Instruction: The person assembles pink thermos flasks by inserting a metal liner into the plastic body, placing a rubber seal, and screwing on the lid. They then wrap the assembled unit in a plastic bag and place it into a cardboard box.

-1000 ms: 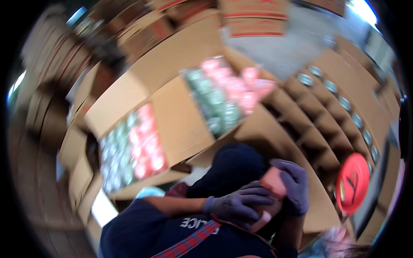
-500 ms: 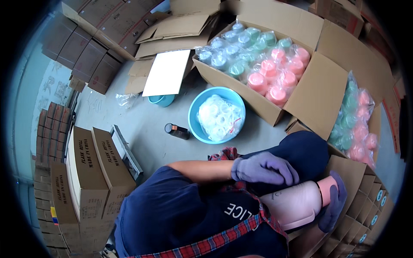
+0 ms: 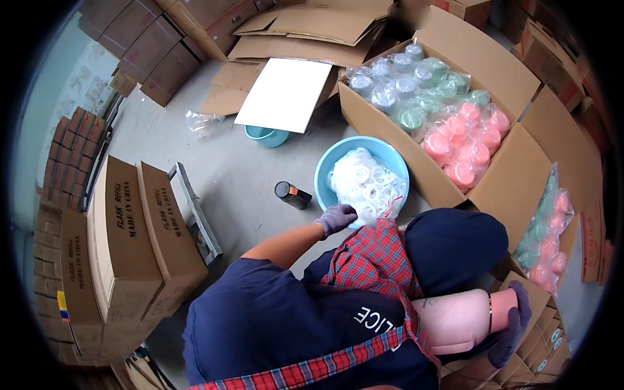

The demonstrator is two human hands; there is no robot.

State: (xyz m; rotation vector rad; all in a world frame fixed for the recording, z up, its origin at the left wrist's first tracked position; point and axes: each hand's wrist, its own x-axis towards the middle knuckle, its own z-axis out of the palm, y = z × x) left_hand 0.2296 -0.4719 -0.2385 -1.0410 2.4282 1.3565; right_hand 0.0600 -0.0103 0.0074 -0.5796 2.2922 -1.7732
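My right hand point(image 3: 515, 328), in a grey-purple glove, is wrapped round the coral pink cap end of a pink bottle point(image 3: 455, 322). The bottle lies on its side against my lap, a loop or handle along its lower side. My left hand point(image 3: 338, 220), gloved alike, is at the near left rim of a light blue basin point(image 3: 322, 179). Its fingers are loosely bent, with nothing seen in them. Clear plastic bags with white ring-shaped parts point(image 3: 367, 185) fill the basin. A red-checked apron point(image 3: 377, 257) covers part of my lap.
A black bottle-like container point(image 3: 292, 195) stands left of the basin. Behind is an open carton point(image 3: 383, 133) of bagged blue, green and pink cups or lids. Another bag of green and pink pieces point(image 3: 549, 234) sits at right. Divided cartons point(image 3: 539, 351) and tall boxes point(image 3: 133, 240) flank me.
My left hand has left the bottle and moved left and forward to the basin's rim. The right hand still holds the bottle. The view has shifted.
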